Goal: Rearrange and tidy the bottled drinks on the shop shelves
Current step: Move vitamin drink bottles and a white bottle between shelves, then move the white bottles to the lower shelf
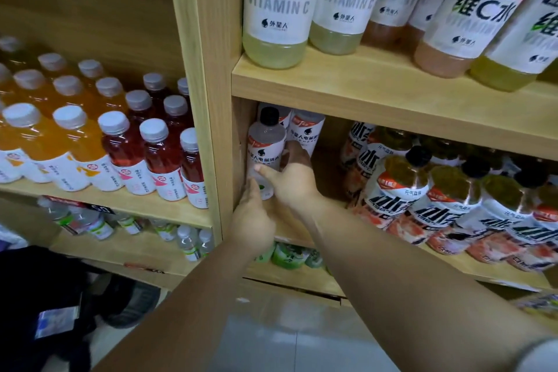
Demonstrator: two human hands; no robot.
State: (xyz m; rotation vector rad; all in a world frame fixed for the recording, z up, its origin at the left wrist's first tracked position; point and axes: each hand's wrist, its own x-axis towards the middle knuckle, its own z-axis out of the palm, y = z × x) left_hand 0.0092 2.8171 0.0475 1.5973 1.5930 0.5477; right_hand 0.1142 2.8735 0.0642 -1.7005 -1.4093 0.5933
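Observation:
A clear bottle with a black cap and a white label [265,145] stands at the left end of the middle shelf [392,106], against the wooden upright. My right hand [291,178] wraps round its right side, thumb across the front of the label. My left hand [252,214] holds the foot of the same bottle from the left. Two more white-labelled bottles [306,133] stand just behind it. To the right, a bare gap of shelf, then several black-capped bottles with orange and black labels [422,199].
Large Vitamin C bottles [277,9] line the shelf above. The left bay holds rows of orange and red drinks with white caps [120,145], with small clear bottles [187,241] below. Green bottles [290,255] sit on the shelf under my arms. A dark bag [45,296] lies on the floor.

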